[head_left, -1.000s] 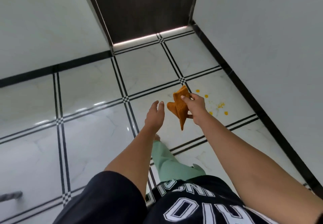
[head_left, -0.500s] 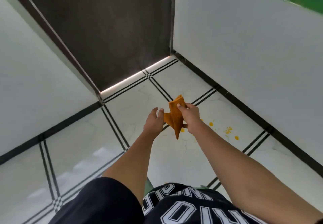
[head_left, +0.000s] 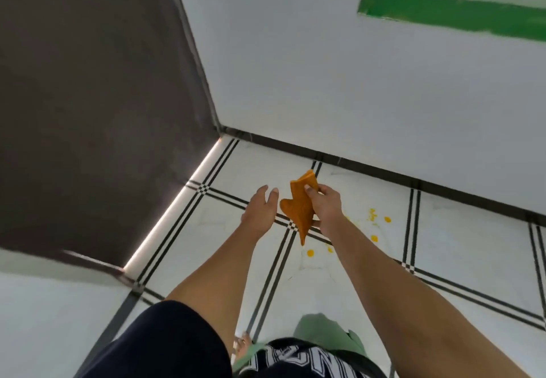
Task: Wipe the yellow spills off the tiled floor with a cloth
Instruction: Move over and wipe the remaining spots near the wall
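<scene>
Above the yellow spills [head_left: 374, 238] on the tiled floor [head_left: 461, 230], your right hand [head_left: 325, 209] grips the orange cloth [head_left: 301, 209], which hangs in the air. Further left of the spills, your left hand [head_left: 261, 209] is released, with fingers relaxed.

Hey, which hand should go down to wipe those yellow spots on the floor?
The right hand: it grips the orange cloth and hangs nearest the yellow spills. The left hand is open, holding nothing.
</scene>
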